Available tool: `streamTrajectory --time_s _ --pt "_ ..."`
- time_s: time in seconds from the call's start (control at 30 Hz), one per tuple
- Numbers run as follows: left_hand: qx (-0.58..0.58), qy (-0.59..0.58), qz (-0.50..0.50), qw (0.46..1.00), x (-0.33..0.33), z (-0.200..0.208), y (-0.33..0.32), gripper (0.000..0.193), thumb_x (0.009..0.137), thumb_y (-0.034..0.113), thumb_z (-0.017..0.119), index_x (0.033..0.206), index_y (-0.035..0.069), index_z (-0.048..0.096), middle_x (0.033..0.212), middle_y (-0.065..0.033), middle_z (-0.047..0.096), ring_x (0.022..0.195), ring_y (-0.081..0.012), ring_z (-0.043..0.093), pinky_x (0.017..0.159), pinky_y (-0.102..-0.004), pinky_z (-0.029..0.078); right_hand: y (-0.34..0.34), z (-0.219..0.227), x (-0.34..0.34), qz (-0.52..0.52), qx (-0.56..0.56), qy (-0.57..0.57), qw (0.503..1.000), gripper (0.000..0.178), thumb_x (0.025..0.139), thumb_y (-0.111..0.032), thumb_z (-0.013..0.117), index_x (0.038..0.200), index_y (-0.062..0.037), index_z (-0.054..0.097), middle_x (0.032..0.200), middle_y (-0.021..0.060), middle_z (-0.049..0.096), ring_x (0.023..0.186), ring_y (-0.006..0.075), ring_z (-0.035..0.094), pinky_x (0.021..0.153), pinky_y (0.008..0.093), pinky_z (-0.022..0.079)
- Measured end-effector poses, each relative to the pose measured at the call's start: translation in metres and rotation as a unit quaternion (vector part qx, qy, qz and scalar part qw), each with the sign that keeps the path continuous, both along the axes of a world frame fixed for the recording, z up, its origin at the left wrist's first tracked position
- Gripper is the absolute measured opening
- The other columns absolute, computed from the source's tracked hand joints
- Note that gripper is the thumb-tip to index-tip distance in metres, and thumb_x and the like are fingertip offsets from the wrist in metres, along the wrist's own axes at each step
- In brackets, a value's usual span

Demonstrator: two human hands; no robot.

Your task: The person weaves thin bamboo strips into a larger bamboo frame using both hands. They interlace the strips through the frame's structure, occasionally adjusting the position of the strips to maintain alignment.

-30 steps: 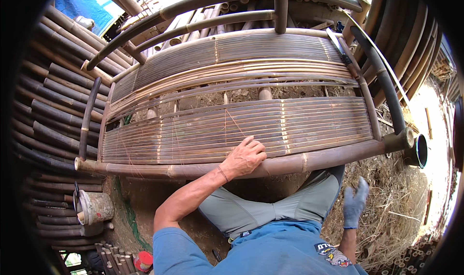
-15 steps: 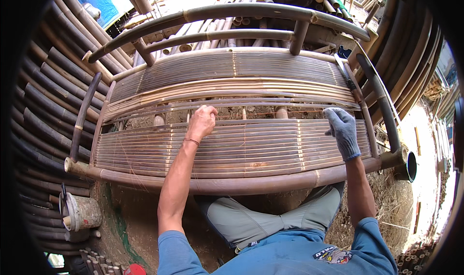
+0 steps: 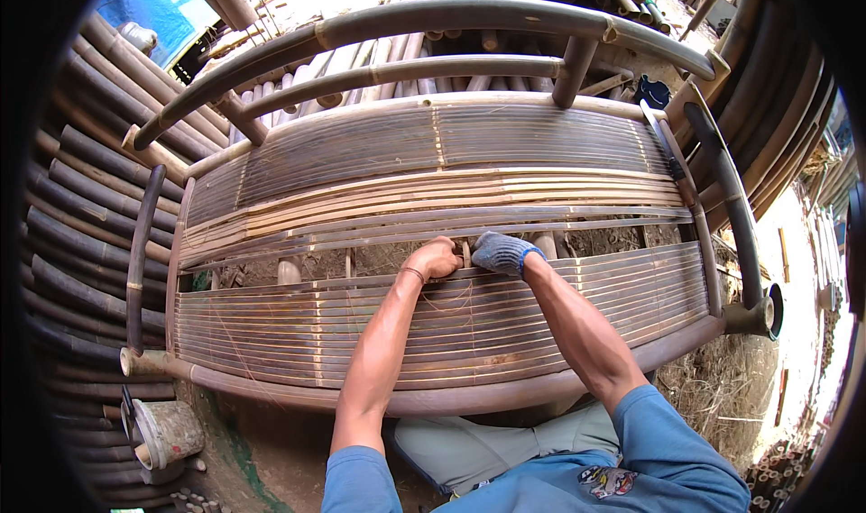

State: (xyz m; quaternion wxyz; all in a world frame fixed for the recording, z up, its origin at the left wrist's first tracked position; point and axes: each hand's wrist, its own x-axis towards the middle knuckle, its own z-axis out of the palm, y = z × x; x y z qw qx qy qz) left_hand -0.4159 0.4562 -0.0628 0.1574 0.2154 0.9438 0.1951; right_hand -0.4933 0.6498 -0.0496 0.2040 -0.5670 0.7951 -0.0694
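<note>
A long dark bamboo bench (image 3: 361,400) stands in front of me, its seat made of thin slats with an open gap across the middle. My bare left hand (image 3: 436,258) is closed at the gap, by the edge of the near slats (image 3: 415,328). Beside it my right hand (image 3: 501,251), in a grey knitted glove, is closed too, its fingertips turned down. A short upright piece of cross-support (image 3: 465,253) shows between them. Thin reddish cord (image 3: 219,333) trails over the slats at the left; what my fingers pinch is mostly hidden.
A long knife (image 3: 666,143) lies along the bench's right end. The curved bamboo backrest (image 3: 451,26) rises at the far side. Bamboo poles (image 3: 99,242) are stacked at the left, above a dirty white bucket (image 3: 171,432). More bamboo (image 3: 767,107) leans at the right.
My hands, earlier wide apart with a thin cord stretched between them, have come together at the middle of the gap. The right moved left; the left moved right and lower.
</note>
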Motion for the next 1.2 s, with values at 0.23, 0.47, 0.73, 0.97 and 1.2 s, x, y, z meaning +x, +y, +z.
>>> streamTrajectory --time_s 0.23,0.47,0.73,0.97,1.2 --pt "0.339 -0.189 0.349 0.853 0.059 0.107 0.008 0.020 0.082 0.018 0.070 0.090 0.001 0.077 0.083 -0.0070 0.073 0.079 -0.0159 0.066 0.076 -0.0297 0.051 0.037 0.073 0.087 -0.298 -0.357 0.017 0.885 0.040 0.083 -0.020 0.069 0.121 -0.0058 0.063 0.114 0.0192 0.066 0.104 0.0376 0.063 0.092 0.0457 0.051" --pt "0.410 -0.244 0.302 0.825 0.057 0.122 0.036 0.013 0.082 0.013 0.073 0.089 0.002 0.076 0.087 -0.0056 0.073 0.086 -0.0131 0.064 0.082 -0.0268 0.049 0.056 0.083 0.119 -0.224 -0.410 0.137 0.874 0.022 0.084 -0.016 0.074 0.105 -0.0139 0.067 0.088 0.0051 0.064 0.083 0.0298 0.060 0.075 0.0438 0.047" --pt "0.282 0.142 0.111 0.942 0.104 0.152 0.118 0.056 0.096 0.034 0.065 0.142 0.004 0.050 0.136 -0.0197 0.054 0.104 -0.0288 0.065 0.087 -0.0398 0.056 0.217 0.219 0.178 -0.155 -0.647 -0.370 0.649 0.014 0.093 -0.004 0.059 0.082 -0.0022 0.067 0.077 0.0077 0.063 0.067 0.0213 0.060 0.064 0.0381 0.054" --pt "0.219 0.271 -0.062 0.936 0.182 0.175 0.214 0.014 0.091 0.021 0.066 0.084 0.009 0.063 0.077 -0.0041 0.058 0.071 -0.0215 0.059 0.064 -0.0354 0.050 0.219 0.183 0.137 -0.475 -0.378 -0.531 0.590 0.054 0.102 -0.049 0.050 0.118 0.0011 0.058 0.076 0.0091 0.064 0.055 0.0207 0.059 0.058 0.0357 0.056" --pt "0.255 0.292 -0.067 0.920 0.192 0.194 0.166 0.021 0.086 0.020 0.071 0.102 0.006 0.069 0.102 -0.0090 0.064 0.092 -0.0240 0.062 0.080 -0.0360 0.053 0.074 0.146 0.145 -0.371 -0.176 -0.341 0.846 0.034 0.099 -0.033 0.056 0.086 -0.0044 0.070 0.064 0.0058 0.061 0.058 0.0152 0.058 0.056 0.0312 0.047"
